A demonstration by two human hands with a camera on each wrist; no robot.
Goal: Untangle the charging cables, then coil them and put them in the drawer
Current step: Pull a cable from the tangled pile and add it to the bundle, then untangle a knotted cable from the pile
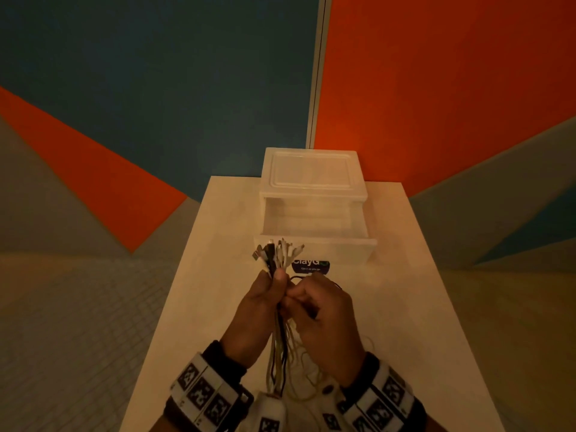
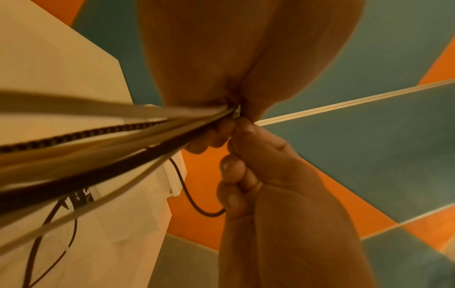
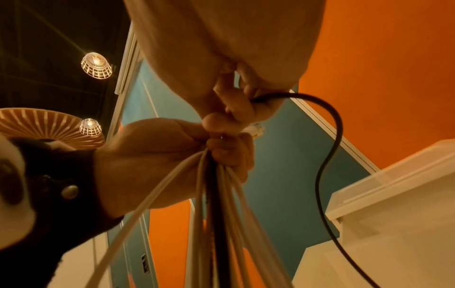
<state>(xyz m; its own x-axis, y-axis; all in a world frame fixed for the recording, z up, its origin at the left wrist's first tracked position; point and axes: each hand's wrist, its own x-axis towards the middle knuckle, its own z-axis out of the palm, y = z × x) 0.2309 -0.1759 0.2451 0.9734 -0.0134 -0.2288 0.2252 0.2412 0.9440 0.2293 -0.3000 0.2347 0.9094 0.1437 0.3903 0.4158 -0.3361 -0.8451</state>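
Clutching a bundle of charging cables above the tabletop near its front edge, the left hand keeps the plug ends fanned upward. Just right of it, the right hand pinches a single black cable that loops away. Behind them, at the far edge, the drawer stands pulled open from its white box.

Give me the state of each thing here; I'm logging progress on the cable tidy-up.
Drawer: pulled open, nothing visible inside.
Bundle of cables: held upright, plug ends fanned out on top, not coiled.
Black cable: looping loose from the right hand.
Left hand: gripping the bundle.
Right hand: pinching the black cable.
Table: carries the drawer unit.
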